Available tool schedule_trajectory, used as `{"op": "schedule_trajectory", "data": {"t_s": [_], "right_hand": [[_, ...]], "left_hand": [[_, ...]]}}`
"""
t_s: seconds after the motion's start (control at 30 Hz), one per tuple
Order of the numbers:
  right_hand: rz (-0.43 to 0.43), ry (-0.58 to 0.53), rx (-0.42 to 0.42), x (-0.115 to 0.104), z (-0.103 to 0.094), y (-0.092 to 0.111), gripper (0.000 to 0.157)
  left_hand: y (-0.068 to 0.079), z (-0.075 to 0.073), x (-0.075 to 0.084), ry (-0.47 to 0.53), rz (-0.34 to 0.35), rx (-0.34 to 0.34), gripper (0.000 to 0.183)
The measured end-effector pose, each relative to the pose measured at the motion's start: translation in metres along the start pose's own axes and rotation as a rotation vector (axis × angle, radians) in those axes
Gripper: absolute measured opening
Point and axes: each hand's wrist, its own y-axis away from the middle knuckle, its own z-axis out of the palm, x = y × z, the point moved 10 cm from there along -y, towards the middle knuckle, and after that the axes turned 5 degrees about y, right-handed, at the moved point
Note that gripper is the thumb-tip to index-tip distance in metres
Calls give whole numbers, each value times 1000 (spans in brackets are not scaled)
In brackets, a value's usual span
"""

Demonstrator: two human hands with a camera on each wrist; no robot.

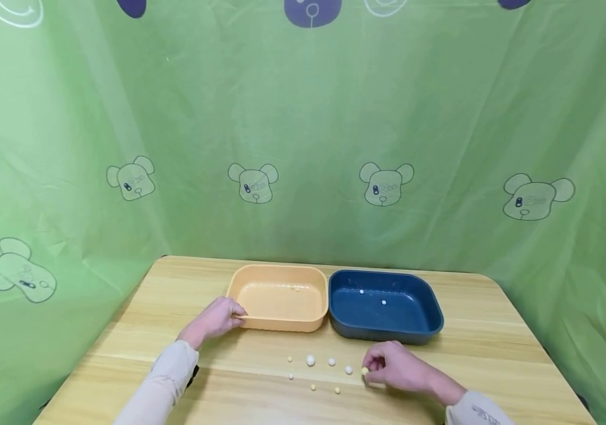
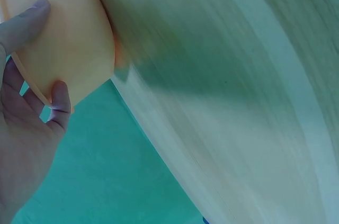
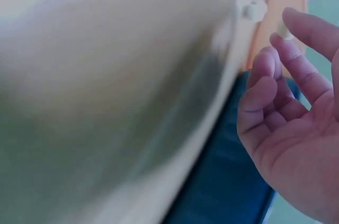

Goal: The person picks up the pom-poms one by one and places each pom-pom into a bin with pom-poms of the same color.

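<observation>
My left hand point(image 1: 218, 317) grips the near left corner of a peach-orange tray point(image 1: 282, 324). In the left wrist view, the thumb and fingers of the left hand point(image 2: 29, 123) lie on either side of the tray's wall point(image 2: 79, 49). My right hand point(image 1: 401, 367) pinches a small yellow ball point(image 1: 365, 371) between thumb and forefinger, just in front of a dark blue tray point(image 1: 388, 334). The right wrist view shows that ball point(image 3: 285, 32) at the fingertips, partly hidden. Left of it on the table lie white balls, the largest one point(image 1: 310, 360) among them, and several small yellow balls point(image 1: 337, 390).
Both trays stand side by side on a wooden table point(image 1: 239, 389). Two small yellow balls point(image 1: 295, 288) lie inside the orange tray, and two white balls point(image 1: 384, 302) inside the blue one. A green curtain point(image 1: 313, 230) with bear faces hangs behind and at both sides.
</observation>
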Motion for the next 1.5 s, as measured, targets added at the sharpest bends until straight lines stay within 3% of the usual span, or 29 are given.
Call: {"op": "schedule_trajectory", "data": {"t_s": [0.27, 0.5, 0.83, 0.97, 1.1, 1.5], "right_hand": [[-72, -25, 36, -28, -16, -20, 10], [-11, -15, 48, -34, -22, -42, 8], [50, -21, 103, -37, -31, -72, 10], [61, -45, 125, -37, -32, -84, 10], [88, -58, 143, -34, -31, -95, 8], [116, -64, 231, -33, -32, -122, 5]], "left_hand": [[2, -1, -3, 8, -19, 31, 8], [3, -2, -8, 100, -94, 37, 8], [3, -4, -7, 107, -119, 40, 8], [2, -4, -9, 154, -138, 37, 9], [1, -2, -9, 198, -128, 27, 9], [-1, 1, -10, 197, -111, 21, 11]]}}
